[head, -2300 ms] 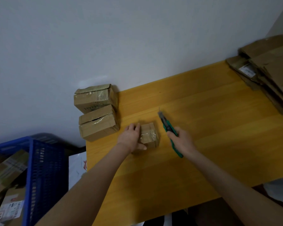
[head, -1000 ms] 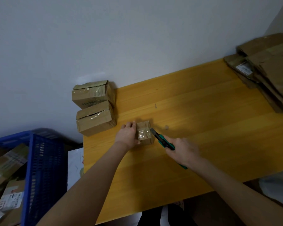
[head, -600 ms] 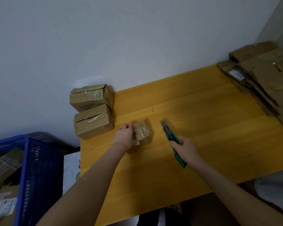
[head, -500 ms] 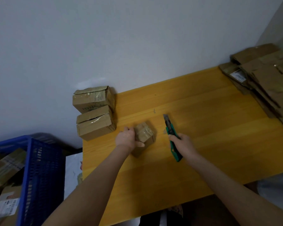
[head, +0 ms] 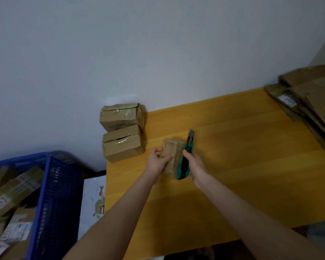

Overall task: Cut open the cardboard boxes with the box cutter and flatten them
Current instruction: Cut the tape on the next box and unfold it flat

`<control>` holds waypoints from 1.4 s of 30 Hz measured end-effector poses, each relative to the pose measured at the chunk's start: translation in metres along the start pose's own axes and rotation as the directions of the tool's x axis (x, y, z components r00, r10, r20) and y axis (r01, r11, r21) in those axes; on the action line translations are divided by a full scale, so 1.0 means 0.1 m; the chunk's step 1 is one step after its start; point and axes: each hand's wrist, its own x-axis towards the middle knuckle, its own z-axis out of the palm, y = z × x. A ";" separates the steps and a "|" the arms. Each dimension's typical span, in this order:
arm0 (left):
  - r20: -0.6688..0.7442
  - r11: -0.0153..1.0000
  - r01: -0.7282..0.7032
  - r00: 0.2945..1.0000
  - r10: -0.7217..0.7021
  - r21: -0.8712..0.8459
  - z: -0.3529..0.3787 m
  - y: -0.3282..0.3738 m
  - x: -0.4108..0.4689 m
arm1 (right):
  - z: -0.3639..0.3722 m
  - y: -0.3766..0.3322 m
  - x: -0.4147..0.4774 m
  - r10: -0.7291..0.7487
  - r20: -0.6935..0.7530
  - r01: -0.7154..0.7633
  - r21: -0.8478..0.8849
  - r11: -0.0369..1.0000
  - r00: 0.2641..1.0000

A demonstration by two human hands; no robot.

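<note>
Two hands in shot. Our left hand point(head: 158, 162) is wrapped round the left side of one small taped box point(head: 170, 149), thumb on top and fingers curled over its near face. Our right hand point(head: 196, 166) is closed round the one box cutter point(head: 183, 168), a green and black one, with the thumb lying along the handle. The cutter sits right against the box's right side with its blade out, pointing away from us past the far end of the box. The box is over the left part of the table point(head: 251, 156). It looks tilted up in our grip, though we can't really tell if its bottom edge is touching the wood.

Just left of that, at the table's back left corner, two more cardboard boxes sit side by side and touching, the far box point(head: 122, 117) against the wall point(head: 158, 44) and the near box point(head: 123, 145) in front of it. Both are still taped.

Over on the right end of the table there's one heap of flattened cardboard point(head: 311, 98), sheets overlapping.

Off the table to the left stands one blue crate point(head: 54, 194) with several parcels point(head: 13, 188) in it. One white printed bag point(head: 94, 196) lies between the crate and the table.
</note>
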 end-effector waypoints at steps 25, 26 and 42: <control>0.197 0.994 -0.019 0.980 0.040 -0.107 -0.27 0.59 -0.14 | -0.12 -0.62 -0.29 -0.492 -0.026 0.411 -0.511 0.755 0.870; 0.182 0.992 -0.018 0.983 0.040 -0.124 -0.27 0.56 -0.13 | -0.15 -0.63 -0.32 -0.536 -0.030 0.413 -0.603 0.683 0.844; 0.084 0.987 -0.028 0.996 0.042 -0.161 -0.14 0.53 -0.16 | -0.32 -0.51 -0.86 -0.557 0.281 0.290 -0.954 -0.075 0.782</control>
